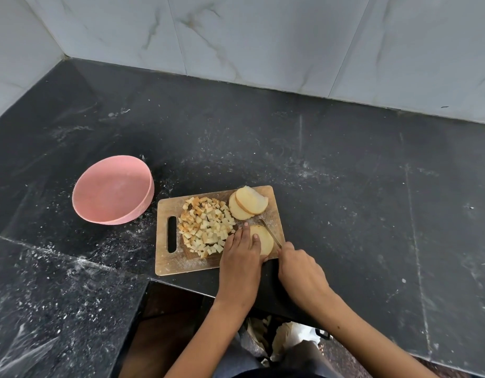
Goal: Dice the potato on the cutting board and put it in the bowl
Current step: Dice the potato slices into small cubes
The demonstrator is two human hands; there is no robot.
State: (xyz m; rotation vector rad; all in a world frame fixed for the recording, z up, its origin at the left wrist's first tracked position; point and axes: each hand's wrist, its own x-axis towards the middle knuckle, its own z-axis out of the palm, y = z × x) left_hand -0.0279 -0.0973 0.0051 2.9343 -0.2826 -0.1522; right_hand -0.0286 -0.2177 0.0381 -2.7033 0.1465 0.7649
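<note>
A wooden cutting board (176,264) lies at the counter's front edge. A heap of potato dice (207,227) covers its left half. Two thick potato slices (248,203) lean together at its far right corner. A third potato slice (266,241) lies flat near the front right. My left hand (241,257) presses down on that slice with straight fingers. My right hand (301,271) grips a knife (271,233) whose thin blade rests along the slice's right edge. The pink bowl (113,190) stands empty to the left of the board.
The black stone counter (345,173) is dusted with white specks and runs back to a marble-tiled wall (263,36). A lower counter section (45,309) steps forward at the left. Below the front edge, bags sit on the floor (277,339).
</note>
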